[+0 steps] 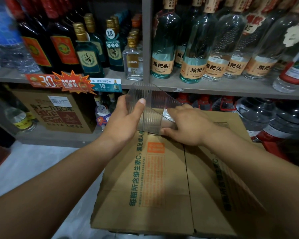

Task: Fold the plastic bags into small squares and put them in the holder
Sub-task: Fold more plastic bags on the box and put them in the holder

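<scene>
A clear, ribbed plastic holder [150, 118], shaped like a cup, is held over the far end of a closed cardboard box [164, 180]. My left hand [126, 121] grips the holder from the left, thumb across its front. My right hand [185, 125] holds its lower right side, fingers curled around it. A thin transparent plastic piece [155, 97], folded into a triangle, stands up out of the holder's top. I cannot tell whether either hand pinches this piece.
Shelves of liquor bottles [193, 49] fill the background above and behind the box. A brown carton [59, 112] sits on the lower left shelf, large water jugs [259, 114] on the lower right. Pale floor [33, 169] lies to the left of the box.
</scene>
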`<state>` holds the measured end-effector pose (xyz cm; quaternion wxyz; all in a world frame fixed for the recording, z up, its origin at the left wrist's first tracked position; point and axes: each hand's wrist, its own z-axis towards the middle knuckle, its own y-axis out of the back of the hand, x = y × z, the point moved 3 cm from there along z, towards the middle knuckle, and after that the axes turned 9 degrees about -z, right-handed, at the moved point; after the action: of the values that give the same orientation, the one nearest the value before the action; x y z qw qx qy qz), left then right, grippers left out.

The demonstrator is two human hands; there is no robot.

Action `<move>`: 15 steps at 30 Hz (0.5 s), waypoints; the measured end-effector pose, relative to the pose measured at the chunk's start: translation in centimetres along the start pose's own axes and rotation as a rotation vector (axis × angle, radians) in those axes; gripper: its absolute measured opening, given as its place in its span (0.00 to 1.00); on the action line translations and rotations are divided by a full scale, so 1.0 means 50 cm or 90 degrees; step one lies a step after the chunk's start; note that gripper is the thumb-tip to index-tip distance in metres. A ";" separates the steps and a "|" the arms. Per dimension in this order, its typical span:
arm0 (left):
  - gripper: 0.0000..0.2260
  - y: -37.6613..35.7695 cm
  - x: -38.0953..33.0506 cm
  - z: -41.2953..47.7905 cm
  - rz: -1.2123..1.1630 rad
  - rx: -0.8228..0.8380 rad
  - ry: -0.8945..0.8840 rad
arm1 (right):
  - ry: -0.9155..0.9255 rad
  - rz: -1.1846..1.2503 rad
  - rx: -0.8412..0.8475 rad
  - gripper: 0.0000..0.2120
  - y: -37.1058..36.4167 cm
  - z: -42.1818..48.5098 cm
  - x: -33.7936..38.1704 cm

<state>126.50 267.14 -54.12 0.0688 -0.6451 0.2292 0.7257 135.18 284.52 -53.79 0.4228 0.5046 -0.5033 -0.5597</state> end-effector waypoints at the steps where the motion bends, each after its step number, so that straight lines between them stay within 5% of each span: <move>1: 0.21 -0.001 0.000 -0.001 0.001 0.000 0.000 | -0.003 0.000 0.013 0.28 0.001 0.002 -0.002; 10: 0.28 0.012 -0.003 -0.024 0.015 0.018 0.026 | -0.033 0.062 -0.097 0.32 0.026 -0.059 -0.010; 15: 0.27 0.029 -0.012 -0.093 0.039 -0.004 0.041 | -0.068 0.102 -0.166 0.17 0.043 -0.141 0.002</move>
<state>130.23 264.03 -53.48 0.0371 -0.6613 0.2484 0.7069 142.06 283.17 -51.55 0.5010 0.3730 -0.4867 -0.6108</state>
